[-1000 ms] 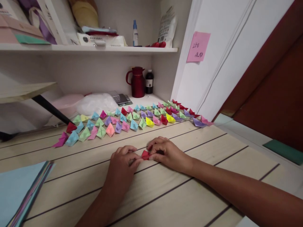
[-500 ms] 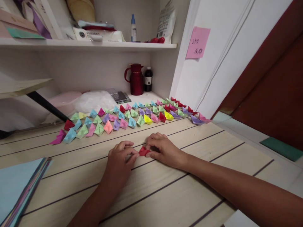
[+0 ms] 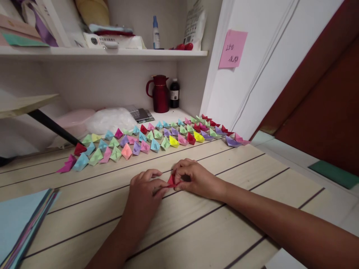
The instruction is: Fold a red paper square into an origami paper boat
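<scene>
A small folded red paper boat point(image 3: 171, 181) is held just above the tabletop between my two hands. My left hand point(image 3: 146, 186) pinches its left end between thumb and index finger. My right hand point(image 3: 192, 176) grips the opposite end, thumb below and fingers curled over the top. The fingers cover part of the boat, so its full shape is hidden. Beyond my hands stand rows of folded paper boats in many colours, among them a yellow boat point(image 3: 174, 141), an orange boat point(image 3: 126, 151) and a magenta boat point(image 3: 67, 163).
A stack of coloured paper point(image 3: 24, 220) lies at the left on the striped wooden table point(image 3: 179, 231). Behind the boats are a dark red jug point(image 3: 160, 95), a dark bottle point(image 3: 174, 93) and a clear plastic bag point(image 3: 110, 121). A pink note point(image 3: 232, 48) is stuck on the wall.
The red paper now shows a raised triangular point and a thin edge. My left fingers have shifted slightly right along with it, and the right hand stays on its end.
</scene>
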Available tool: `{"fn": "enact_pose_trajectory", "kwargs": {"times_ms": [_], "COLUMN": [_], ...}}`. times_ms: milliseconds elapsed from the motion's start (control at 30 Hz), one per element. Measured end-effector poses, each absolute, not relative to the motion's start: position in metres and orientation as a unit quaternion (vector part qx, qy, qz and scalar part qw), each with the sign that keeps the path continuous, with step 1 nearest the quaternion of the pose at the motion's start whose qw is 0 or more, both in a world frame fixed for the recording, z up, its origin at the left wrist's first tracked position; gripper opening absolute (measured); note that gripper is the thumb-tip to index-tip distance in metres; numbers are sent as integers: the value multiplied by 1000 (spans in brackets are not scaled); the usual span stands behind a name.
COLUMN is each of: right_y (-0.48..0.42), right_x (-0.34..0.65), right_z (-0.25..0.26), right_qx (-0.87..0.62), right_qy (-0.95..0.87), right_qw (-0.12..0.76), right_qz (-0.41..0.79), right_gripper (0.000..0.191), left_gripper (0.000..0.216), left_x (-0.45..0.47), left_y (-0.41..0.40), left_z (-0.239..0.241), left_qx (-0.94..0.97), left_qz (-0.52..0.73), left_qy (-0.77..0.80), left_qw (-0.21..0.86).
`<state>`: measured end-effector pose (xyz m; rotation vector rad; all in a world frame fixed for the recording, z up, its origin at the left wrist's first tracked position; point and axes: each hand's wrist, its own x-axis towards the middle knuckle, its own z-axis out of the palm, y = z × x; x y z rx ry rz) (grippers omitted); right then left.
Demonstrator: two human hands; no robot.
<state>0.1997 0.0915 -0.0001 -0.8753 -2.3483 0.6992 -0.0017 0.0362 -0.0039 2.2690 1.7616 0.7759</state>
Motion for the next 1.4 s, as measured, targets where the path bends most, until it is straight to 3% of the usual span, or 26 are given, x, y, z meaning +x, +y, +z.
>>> {"fn": "enact_pose_trajectory", "kwargs": {"times_ms": [167, 333, 533, 1100, 1333, 1400], "right_y": [90, 88, 88, 84, 87, 87], "right_x": [200, 204, 202, 198, 200, 201], "right_z": [3, 3, 2, 1, -2, -2], "right_qx": [-336, -329, -322, -398, -379, -362], "right_qy": [-873, -873, -878, -876, -877, -878], "right_qw": [256, 262, 261, 241, 255, 267], "right_qz": [245, 246, 239, 125, 148, 164], "right_gripper": [17, 31, 4, 17, 10, 15], "left_gripper": [17, 17, 16, 19, 17, 13], "left_x": [4, 3, 6, 19, 22, 23], "left_y": [38, 36, 37, 43, 41, 40], "left_z": [-6, -6, 0, -8, -3, -2], "left_qx": [735, 750, 742, 746, 758, 759], "left_qz": [285, 270, 259, 256, 195, 175], "left_qy": [608, 599, 612, 615, 621, 624], "left_qw": [98, 73, 92, 14, -50, -68]}}
